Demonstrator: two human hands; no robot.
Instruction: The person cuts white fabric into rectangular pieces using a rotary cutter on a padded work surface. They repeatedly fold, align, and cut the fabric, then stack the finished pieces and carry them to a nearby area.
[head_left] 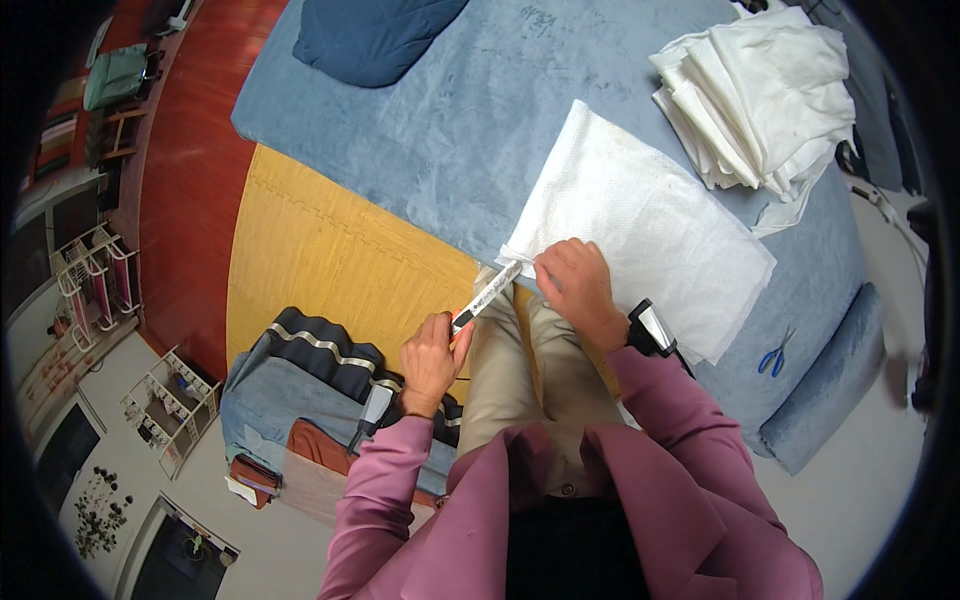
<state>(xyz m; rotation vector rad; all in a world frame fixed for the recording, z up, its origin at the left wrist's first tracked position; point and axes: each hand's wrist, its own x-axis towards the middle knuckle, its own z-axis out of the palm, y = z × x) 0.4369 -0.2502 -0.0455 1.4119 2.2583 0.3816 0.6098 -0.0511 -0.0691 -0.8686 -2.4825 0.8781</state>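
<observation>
Slim white tool meets white woven sheet at the couch edge

So the left hand (pixel 428 362) has a slim white tool (pixel 487 298) gripped by one end, the other end right at a corner of the white woven sheet (pixel 640 225). Right hand (pixel 578 285) is pinching the sheet just beside it. All this sits at the near edge of a blue couch (pixel 430 150). White fabric's piled (pixel 750 105) toward the far right corner, and blue-handled scissors (pixel 775 358) lie near the right edge, by a bolster (pixel 830 380).

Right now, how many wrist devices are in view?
2: the left device, worn just behind the left hand, and the right device, just behind the right hand. Both show plainly.
</observation>
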